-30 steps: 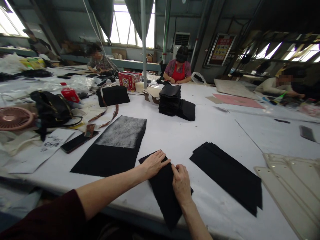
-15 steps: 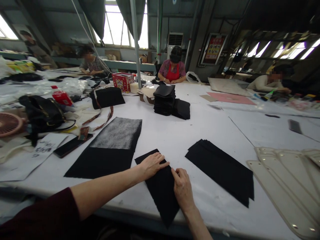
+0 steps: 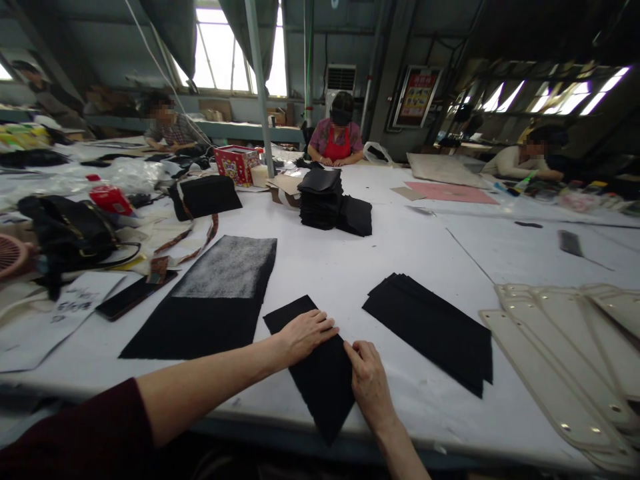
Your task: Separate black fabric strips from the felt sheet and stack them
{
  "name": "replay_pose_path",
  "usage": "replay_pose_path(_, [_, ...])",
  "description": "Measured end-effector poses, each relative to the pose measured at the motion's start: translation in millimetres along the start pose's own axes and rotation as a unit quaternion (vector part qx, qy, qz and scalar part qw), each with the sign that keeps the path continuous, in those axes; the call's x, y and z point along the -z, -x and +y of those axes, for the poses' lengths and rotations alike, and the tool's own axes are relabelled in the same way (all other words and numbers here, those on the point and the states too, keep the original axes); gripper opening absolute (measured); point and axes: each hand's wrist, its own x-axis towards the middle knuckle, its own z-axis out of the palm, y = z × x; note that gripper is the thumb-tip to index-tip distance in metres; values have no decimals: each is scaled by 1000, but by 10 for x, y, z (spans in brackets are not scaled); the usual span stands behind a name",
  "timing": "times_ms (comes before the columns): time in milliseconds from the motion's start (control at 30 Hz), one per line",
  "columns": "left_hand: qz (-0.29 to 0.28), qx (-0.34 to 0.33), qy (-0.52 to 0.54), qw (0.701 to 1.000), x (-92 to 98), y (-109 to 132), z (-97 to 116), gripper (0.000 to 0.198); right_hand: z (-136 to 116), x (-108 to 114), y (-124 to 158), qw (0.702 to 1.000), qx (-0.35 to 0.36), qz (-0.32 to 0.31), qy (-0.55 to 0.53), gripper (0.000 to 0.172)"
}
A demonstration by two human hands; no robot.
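Observation:
A black folded piece [image 3: 323, 380] lies on the white table, its lower corner at the front edge. My left hand [image 3: 306, 335] rests on its upper part, fingers laid out toward the right edge. At that right edge my right hand [image 3: 367, 373] touches the piece with thumb and forefinger, the other fingers curled in; whether it pinches the edge is hard to see. To the left lies a larger black sheet [image 3: 200, 327] with a grey speckled upper part. A fanned pile of black pieces [image 3: 430, 330] lies to the right.
Black stacks [image 3: 320, 200] stand mid-table. Grey panels with eyelets [image 3: 545, 373] lie at right. A phone [image 3: 133, 297], paper [image 3: 70, 317], black bag [image 3: 75, 230], red bottle [image 3: 110, 197] and red box [image 3: 235, 165] are at left. Several people sit around the far tables.
The whole view has shifted slightly, with things now a little further left. My right hand has slid a little down along the right edge; my left hand stays on the piece.

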Motion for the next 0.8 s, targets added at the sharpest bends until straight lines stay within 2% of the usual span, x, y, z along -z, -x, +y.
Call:
replay_pose_path(267, [-17, -8, 12, 1000, -9, -3, 65, 55, 50, 87, 119, 1000, 2, -10, -16, 34])
replay_pose_path(433, [-6, -15, -2, 1000, 35, -51, 165, 44, 58, 134, 161, 1000, 7, 0, -21, 34])
replay_pose_path(533, [-22, -9, 20, 999, 64, -77, 212, 42, 55, 172, 187, 1000, 5, 1, -17, 34])
replay_pose_path(700, [-30, -19, 14, 999, 50, -68, 256, 53, 56, 231, 236, 1000, 8, -5, -8, 37])
replay_pose_path(800, [-23, -21, -3, 1000, 47, -76, 297, 52, 53, 259, 258, 1000, 7, -11, -2, 38])
